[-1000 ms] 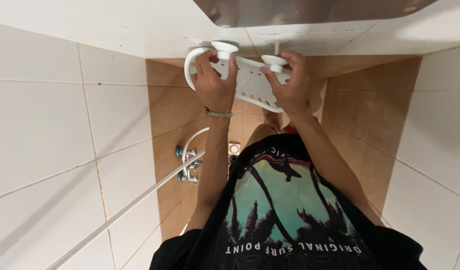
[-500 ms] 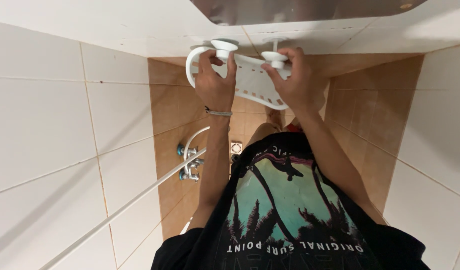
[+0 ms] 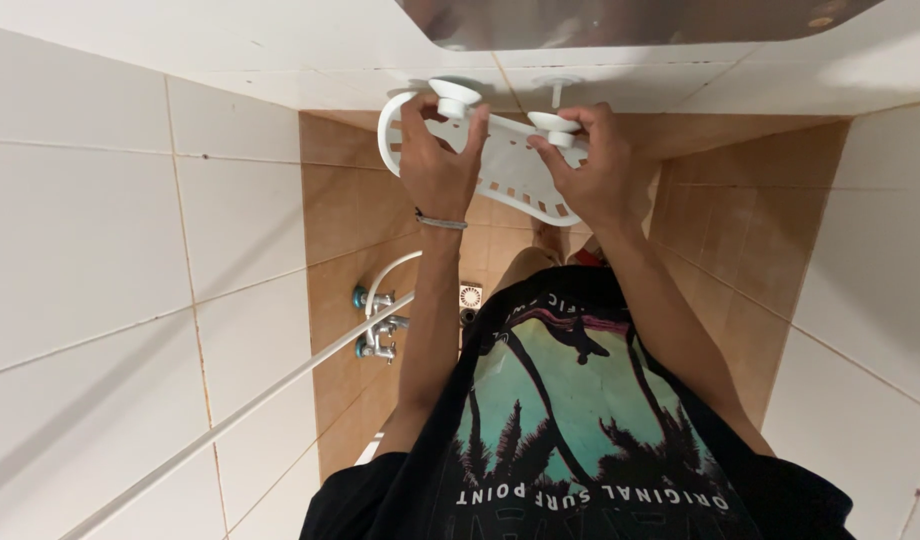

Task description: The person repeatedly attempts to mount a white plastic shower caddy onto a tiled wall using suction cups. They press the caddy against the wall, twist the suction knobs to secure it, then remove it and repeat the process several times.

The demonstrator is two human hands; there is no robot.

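**White suction-cup shelf held against tiled wall, both hands engaged**

Head view. The white plastic shelf (image 3: 505,165) sits at the 12 o'clock part of the frame, pressed up to the white wall tiles (image 3: 110,220) just below a mirror (image 3: 620,18). It is a flat, oblong tray with rounded ends, a raised rim and rows of slots along its base; a looped handle curves off its end at 10 o'clock. Two round white suction cups (image 3: 455,95) stand on its wall-side edge, and a third cup (image 3: 558,82) is stuck to the tile just above.

The left hand (image 3: 438,165) is clenched around the shelf's left end, fingers over the rim beside one cup; a thin bracelet (image 3: 440,220) circles the wrist. The right hand (image 3: 592,165) grasps the right end, thumb on the other cup.

At 8 o'clock, a tap fitting (image 3: 378,325) with a white hose (image 3: 230,425) is mounted on the brown tiles. A floor drain (image 3: 470,296) lies near centre.
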